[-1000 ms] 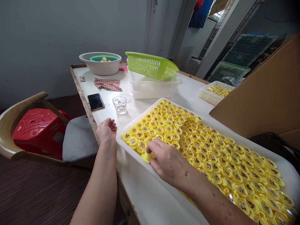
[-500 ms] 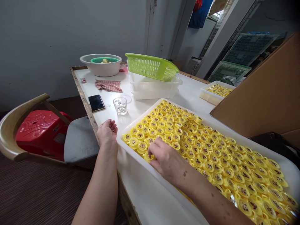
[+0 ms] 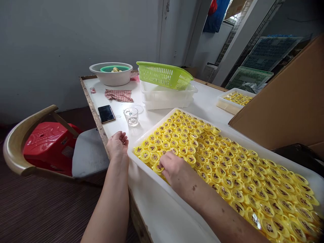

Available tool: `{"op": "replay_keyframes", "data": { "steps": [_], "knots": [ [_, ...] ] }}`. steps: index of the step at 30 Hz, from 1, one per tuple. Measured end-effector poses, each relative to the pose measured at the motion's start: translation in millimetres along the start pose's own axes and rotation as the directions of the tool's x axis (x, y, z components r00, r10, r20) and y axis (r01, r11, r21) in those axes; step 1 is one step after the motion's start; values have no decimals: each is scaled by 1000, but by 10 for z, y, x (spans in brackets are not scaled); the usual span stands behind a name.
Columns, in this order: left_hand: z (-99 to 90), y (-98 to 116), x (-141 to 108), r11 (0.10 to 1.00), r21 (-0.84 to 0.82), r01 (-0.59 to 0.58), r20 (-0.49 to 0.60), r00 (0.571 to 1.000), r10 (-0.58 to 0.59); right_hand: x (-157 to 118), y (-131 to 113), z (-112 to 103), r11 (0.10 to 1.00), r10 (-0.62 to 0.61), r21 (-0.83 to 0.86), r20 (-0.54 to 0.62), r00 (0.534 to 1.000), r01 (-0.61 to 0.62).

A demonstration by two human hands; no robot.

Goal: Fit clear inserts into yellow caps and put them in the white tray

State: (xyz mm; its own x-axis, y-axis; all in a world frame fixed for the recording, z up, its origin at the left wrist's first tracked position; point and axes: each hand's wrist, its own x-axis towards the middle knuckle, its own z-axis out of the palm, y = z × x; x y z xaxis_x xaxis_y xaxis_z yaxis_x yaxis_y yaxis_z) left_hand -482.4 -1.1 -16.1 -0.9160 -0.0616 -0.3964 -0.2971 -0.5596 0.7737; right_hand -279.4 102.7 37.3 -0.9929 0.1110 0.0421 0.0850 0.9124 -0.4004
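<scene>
My right hand (image 3: 174, 170) reaches into the near left corner of a white plastic tray (image 3: 152, 179). Its thumb and fingers are pinched at the edge of a small round yellow piece (image 3: 158, 167) with a printed picture on top; the palm side is hidden. Rows of the same yellow pieces (image 3: 236, 165), some showing small loops, fill the tray, stacked higher in places. My left hand (image 3: 117, 144) lies palm up by the table's left edge, just outside the tray corner. Its fingers are loosely curled and apart, with nothing visible in them.
A glass (image 3: 131, 117) and a phone (image 3: 106, 113) lie beyond my left hand. Farther back are a checked cloth (image 3: 118, 95), a white basin (image 3: 111, 79) and a green basket (image 3: 164, 76) on white bins (image 3: 168, 101). Cardboard (image 3: 283, 101) stands at right, a chair (image 3: 87, 152) at left.
The view has shifted slightly, so everything sits a little lower and to the right. Both hands keep nearly the same pose, my right one still at the same corner piece.
</scene>
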Motion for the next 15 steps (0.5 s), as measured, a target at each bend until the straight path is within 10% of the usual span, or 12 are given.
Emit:
{"op": "replay_keyframes", "data": {
  "steps": [9, 15],
  "knots": [
    [3, 5, 1, 1000, 16, -1, 5, 1000, 1, -139, -6, -226, 1000, -5, 10, -44, 999, 6],
    [4, 4, 7, 1000, 10, 2, 5, 1000, -2, -657, 275, -599, 973, 220, -39, -136, 966, -227]
  ]
}}
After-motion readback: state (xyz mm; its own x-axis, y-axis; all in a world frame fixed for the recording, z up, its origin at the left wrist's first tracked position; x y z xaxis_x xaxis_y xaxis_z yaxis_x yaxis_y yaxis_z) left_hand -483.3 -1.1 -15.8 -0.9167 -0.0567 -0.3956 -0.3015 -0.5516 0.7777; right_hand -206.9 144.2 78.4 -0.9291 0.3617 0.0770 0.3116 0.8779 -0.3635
